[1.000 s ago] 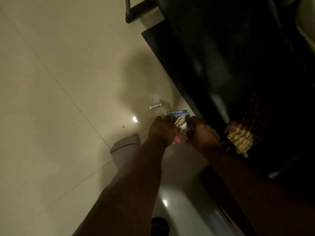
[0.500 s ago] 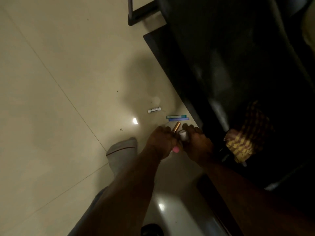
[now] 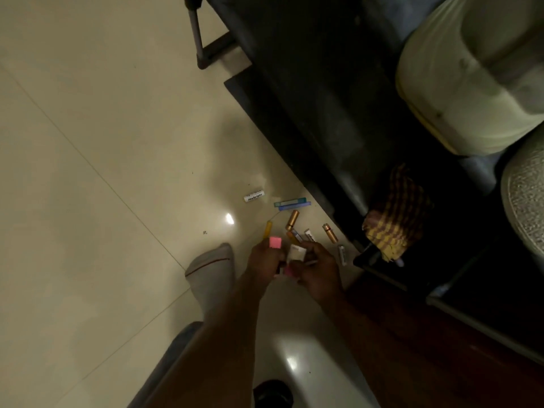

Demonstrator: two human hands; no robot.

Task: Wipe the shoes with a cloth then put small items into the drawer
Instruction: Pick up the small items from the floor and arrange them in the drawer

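Observation:
Small items lie on the tiled floor beside a dark cabinet: a white battery (image 3: 254, 196), two blue-green sticks (image 3: 292, 203), a gold battery (image 3: 292, 219), another gold battery (image 3: 330, 233), a yellow stick (image 3: 268, 229) and a pale battery (image 3: 342, 255). My left hand (image 3: 265, 265) pinches a pink eraser (image 3: 275, 242). My right hand (image 3: 319, 272) holds a white eraser (image 3: 296, 252), and another pink piece (image 3: 288, 271) shows between the hands. A yellow checked cloth (image 3: 394, 219) lies in the dark open compartment.
The dark cabinet (image 3: 323, 107) runs diagonally along the right. Pale cushions (image 3: 471, 78) sit on top at the upper right. My foot in a grey sock (image 3: 210, 269) stands left of the hands. A metal leg (image 3: 195, 30) stands at the top.
Both hands have drawn back toward me from the pile, lifting the erasers. Batteries they covered before now show on the floor.

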